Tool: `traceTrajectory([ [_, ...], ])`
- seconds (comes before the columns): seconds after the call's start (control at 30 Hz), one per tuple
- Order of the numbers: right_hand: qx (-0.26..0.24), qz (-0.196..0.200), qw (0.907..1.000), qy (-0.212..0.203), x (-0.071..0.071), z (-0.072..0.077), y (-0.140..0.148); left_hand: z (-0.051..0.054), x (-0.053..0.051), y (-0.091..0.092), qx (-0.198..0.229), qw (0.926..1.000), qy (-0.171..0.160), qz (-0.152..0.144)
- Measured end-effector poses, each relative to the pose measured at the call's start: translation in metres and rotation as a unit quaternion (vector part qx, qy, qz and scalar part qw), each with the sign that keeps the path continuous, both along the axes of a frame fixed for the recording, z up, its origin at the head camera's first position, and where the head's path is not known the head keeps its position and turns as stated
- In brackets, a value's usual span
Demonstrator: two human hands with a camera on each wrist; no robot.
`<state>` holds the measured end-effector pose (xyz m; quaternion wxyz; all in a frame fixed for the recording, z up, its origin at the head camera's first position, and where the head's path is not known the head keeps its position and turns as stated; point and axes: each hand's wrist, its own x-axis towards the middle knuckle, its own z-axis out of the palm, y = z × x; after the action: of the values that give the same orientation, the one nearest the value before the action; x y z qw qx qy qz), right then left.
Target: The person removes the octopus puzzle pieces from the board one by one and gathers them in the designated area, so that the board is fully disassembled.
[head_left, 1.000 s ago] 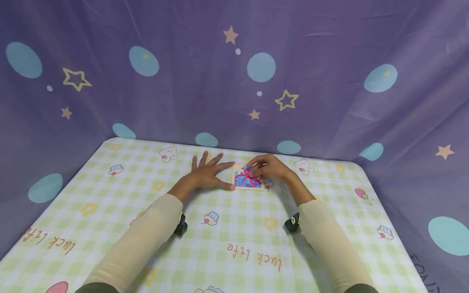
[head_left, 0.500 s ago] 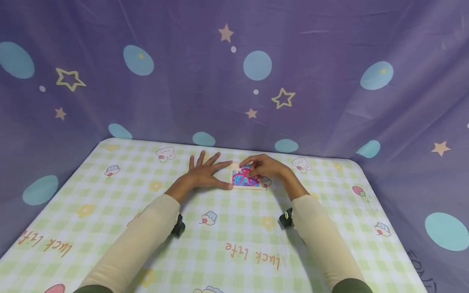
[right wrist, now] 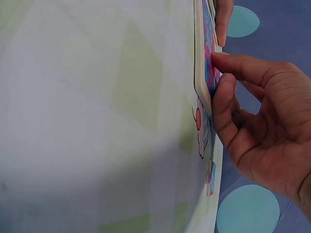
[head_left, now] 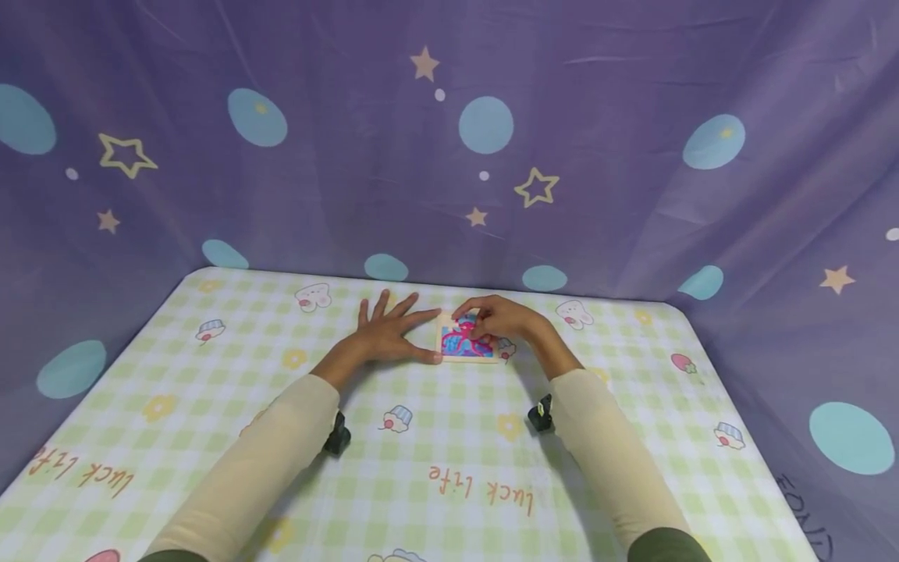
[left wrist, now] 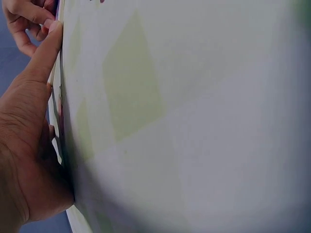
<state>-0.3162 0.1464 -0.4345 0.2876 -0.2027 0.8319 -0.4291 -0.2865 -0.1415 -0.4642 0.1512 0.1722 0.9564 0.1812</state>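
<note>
A small wooden-framed puzzle (head_left: pixel 467 345) with a pink octopus on blue lies flat near the table's back edge. My left hand (head_left: pixel 382 337) is spread beside it, thumb and index finger touching the left side of the frame. Over the upper part of the picture, my right hand (head_left: pixel 513 320) pinches a small blue and pink piece between thumb and bent index finger; the fingers partly cover it. In the right wrist view the right hand's (right wrist: pixel 272 116) thumb and fingertips are at the puzzle's face (right wrist: pixel 208 53). The left wrist view shows the left hand (left wrist: pixel 29 121) low against the cloth.
A small coloured piece (right wrist: pixel 210 178) lies on the cloth past the frame's right side in the right wrist view. The green checked tablecloth (head_left: pixel 449 437) has printed cakes, flowers and lettering. A purple curtain (head_left: pixel 351 156) rises behind and beside the table.
My right index fingertip has shifted left across the upper part of the puzzle, towards the frame's left side. My left hand stays at the frame. The head view has shifted slightly.
</note>
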Motion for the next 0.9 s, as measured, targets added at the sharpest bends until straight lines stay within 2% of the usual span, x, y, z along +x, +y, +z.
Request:
traceTrajectory([
  [0.2, 0.003, -0.002, 0.9999, 0.009, 0.0002, -0.0026, -0.0008, 0.0066, 0.0065, 0.0007, -0.005, 0.9999, 0.009, -0.003],
  [0.37, 0.004, 0.008, 0.9994, 0.033, 0.0012, -0.0045, 0.0005, 0.0099, 0.0049, 0.0001, 0.001, 0.9999, -0.005, -0.014],
  [0.6, 0.005, 0.017, 0.9973, 0.071, 0.0047, -0.0053, 0.0015, 0.0066, -0.0007, -0.0031, 0.004, 0.9997, -0.015, -0.021],
  [0.9, -0.008, 0.016, 0.9944, 0.104, 0.0052, -0.0076, 0.0012, 0.0078, 0.0035, -0.0032, 0.017, 0.9995, -0.012, -0.021],
])
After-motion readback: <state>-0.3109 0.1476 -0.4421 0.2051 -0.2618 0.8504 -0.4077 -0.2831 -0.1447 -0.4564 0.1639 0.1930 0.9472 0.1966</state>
